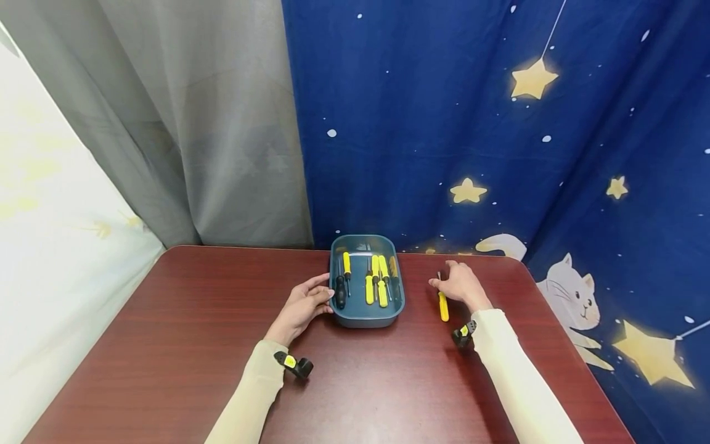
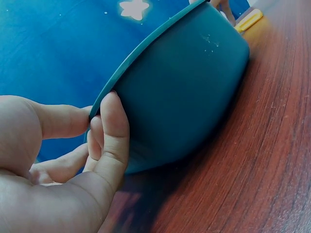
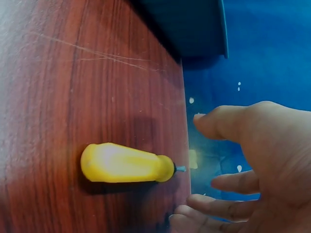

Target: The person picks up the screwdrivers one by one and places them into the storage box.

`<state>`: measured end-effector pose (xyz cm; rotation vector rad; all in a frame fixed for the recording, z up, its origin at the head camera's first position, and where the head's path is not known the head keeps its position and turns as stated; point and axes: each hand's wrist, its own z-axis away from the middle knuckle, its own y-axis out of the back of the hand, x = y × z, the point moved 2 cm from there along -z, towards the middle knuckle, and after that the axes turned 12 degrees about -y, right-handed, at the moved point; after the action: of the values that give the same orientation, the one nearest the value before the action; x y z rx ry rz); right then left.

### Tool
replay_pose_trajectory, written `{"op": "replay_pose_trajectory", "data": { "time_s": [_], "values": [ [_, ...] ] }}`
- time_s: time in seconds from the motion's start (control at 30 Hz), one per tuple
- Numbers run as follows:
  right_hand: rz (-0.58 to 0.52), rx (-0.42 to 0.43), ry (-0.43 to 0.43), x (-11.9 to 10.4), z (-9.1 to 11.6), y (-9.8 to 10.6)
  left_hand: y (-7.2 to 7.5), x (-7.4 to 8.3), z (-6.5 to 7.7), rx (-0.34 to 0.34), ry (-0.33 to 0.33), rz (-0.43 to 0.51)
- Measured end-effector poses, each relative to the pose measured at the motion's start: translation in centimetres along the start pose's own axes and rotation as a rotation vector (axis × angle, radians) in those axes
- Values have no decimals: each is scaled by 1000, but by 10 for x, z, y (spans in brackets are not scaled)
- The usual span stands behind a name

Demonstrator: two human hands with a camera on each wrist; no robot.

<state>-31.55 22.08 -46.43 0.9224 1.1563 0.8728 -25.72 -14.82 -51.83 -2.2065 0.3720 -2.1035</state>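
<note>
A blue-green plastic bin (image 1: pixel 367 322) stands near the back of the table with several yellow-handled screwdrivers (image 1: pixel 369 290) and a black-handled screwdriver (image 1: pixel 341 293) lying in it. My left hand (image 1: pixel 299 310) pinches the bin's left rim; in the left wrist view the thumb and fingers meet on either side of the rim (image 2: pixel 127 62). To the right of the bin, a yellow screwdriver (image 1: pixel 443 307) lies on the table. Over its shaft end is my right hand (image 1: pixel 463 287). The right wrist view shows that hand's fingers spread apart, nothing between them, close by the yellow handle (image 3: pixel 126 165).
The reddish-brown wooden table (image 1: pixel 183 345) ends just behind the bin. A blue star-patterned curtain (image 1: pixel 399 135) and a grey curtain (image 1: pixel 238 135) hang at its back edge. Each wrist wears a small black camera (image 1: pixel 299 368) on a strap.
</note>
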Motion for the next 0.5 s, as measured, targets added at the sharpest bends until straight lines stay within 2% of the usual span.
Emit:
{"op": "replay_pose_trajectory", "data": {
  "time_s": [0.5],
  "values": [
    [8,-20,-21,5,4,-10,0,-1,0,12,-6,-6]
  ]
}}
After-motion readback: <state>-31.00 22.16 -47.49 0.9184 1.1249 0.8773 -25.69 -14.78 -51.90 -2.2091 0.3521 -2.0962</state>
